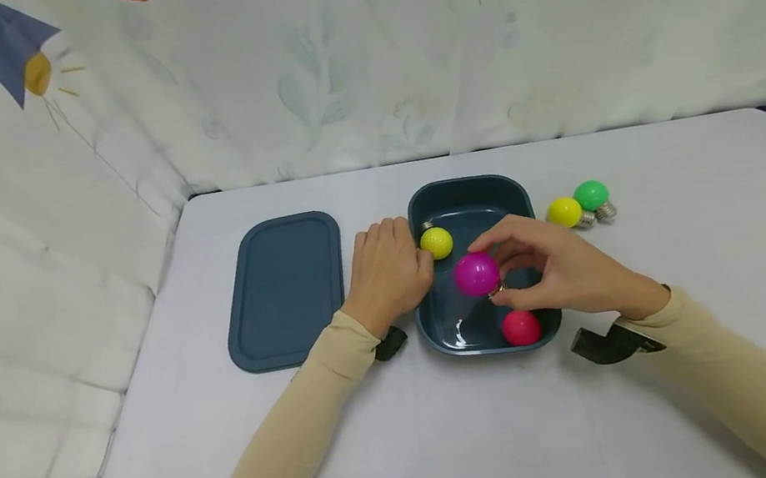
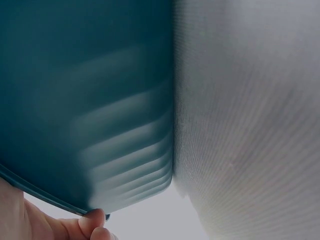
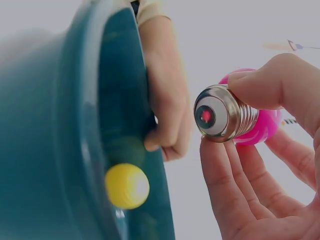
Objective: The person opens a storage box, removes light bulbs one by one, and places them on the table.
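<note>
My right hand pinches a magenta light bulb above the dark blue box. The right wrist view shows the thumb and fingers around the bulb's metal screw base. With curled fingers my left hand grips the box's left rim; in the left wrist view its fingertips pinch that edge. Inside the box, a textured yellow bulb lies near the left wall, its metal base partly hidden. A red bulb sits at the near right corner, with no base visible.
A flat dark blue lid lies on the white-covered table, left of the box. To the box's right, a smooth yellow bulb and a green bulb lie side by side. A patterned curtain hangs behind the table.
</note>
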Demonstrator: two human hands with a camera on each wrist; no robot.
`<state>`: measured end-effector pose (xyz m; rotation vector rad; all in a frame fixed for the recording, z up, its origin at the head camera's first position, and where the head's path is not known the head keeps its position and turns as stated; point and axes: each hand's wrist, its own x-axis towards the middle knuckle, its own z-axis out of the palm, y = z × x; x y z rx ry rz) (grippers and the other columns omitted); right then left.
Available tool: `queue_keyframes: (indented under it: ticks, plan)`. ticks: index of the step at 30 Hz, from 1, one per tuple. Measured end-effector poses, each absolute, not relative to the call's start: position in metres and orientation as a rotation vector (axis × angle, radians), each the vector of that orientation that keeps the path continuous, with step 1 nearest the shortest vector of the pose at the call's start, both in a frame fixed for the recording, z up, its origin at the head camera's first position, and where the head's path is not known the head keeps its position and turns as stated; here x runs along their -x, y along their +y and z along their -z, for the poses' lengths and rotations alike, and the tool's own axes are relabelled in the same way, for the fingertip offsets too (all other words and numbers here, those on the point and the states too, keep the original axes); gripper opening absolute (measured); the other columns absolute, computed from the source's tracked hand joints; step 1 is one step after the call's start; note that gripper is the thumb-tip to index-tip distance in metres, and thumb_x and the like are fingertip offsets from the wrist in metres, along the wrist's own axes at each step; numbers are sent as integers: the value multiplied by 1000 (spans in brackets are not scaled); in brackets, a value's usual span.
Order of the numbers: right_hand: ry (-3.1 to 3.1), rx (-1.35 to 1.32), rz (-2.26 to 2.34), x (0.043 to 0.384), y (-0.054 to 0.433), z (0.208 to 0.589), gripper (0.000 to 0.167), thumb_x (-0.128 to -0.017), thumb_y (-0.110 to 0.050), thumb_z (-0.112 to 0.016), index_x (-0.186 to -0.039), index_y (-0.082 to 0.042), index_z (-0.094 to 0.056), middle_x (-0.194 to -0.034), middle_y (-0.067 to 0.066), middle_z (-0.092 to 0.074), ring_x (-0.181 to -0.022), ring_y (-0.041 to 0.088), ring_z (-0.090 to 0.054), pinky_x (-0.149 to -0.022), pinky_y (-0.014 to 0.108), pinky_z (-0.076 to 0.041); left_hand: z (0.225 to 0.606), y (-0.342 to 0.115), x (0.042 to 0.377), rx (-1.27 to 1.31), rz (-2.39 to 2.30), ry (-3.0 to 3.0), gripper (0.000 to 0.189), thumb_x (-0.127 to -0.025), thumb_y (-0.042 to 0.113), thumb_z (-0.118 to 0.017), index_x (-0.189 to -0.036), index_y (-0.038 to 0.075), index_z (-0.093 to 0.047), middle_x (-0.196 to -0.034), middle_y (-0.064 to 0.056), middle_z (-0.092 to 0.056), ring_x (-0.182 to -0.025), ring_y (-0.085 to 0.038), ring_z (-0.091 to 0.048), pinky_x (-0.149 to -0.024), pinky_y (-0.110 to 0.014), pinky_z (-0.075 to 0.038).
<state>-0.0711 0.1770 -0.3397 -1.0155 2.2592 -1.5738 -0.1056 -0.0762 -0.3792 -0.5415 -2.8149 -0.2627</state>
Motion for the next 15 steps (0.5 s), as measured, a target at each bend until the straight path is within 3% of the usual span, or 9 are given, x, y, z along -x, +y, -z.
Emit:
queue_keyframes:
  ticks: [15]
  plan:
    - [2368, 974, 1697, 77, 220, 333, 67, -74, 19, -78, -135, 0, -56, -125, -3, -63, -101, 9, -71, -88, 18, -59, 380, -75, 107, 529, 270, -2845, 18, -95, 23, -50, -90, 6, -53, -77, -7, -49, -72, -25, -49, -72, -40, -42]
